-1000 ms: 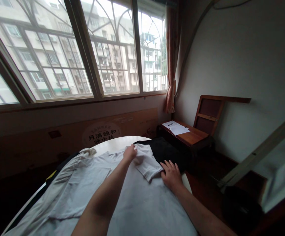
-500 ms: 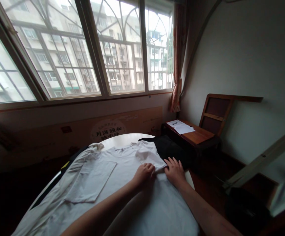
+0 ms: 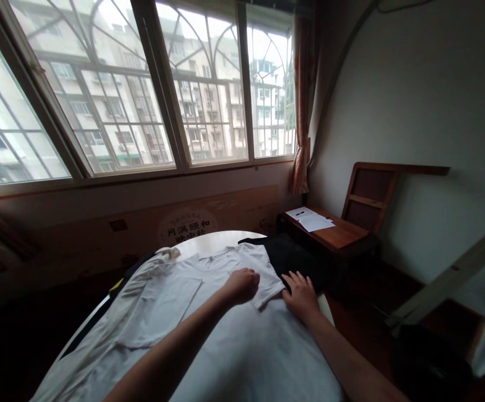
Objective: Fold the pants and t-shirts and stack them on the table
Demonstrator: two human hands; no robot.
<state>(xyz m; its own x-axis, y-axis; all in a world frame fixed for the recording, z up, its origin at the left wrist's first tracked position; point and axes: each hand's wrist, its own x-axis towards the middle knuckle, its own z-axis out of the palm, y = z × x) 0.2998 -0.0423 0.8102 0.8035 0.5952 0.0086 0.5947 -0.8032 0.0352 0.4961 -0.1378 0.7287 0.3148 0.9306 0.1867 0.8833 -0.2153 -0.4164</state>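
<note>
- Shirt (image 3: pixel 226 346) lies spread on a round white counter (image 3: pixel 209 241) under the window (image 3: pixel 142 95).
- Left hand (image 3: pixel 242 285) fisted on its folded sleeve (image 3: pixel 263 276); right hand (image 3: pixel 301 293) flat, released.

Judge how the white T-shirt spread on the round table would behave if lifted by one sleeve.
The white T-shirt would likely go limp and drape: its folded sleeve lies flat and creased under the left hand. It looks thin, so probably light. Pushed, it would likely bunch rather than slide; the right hand rests flat at its edge.
</note>
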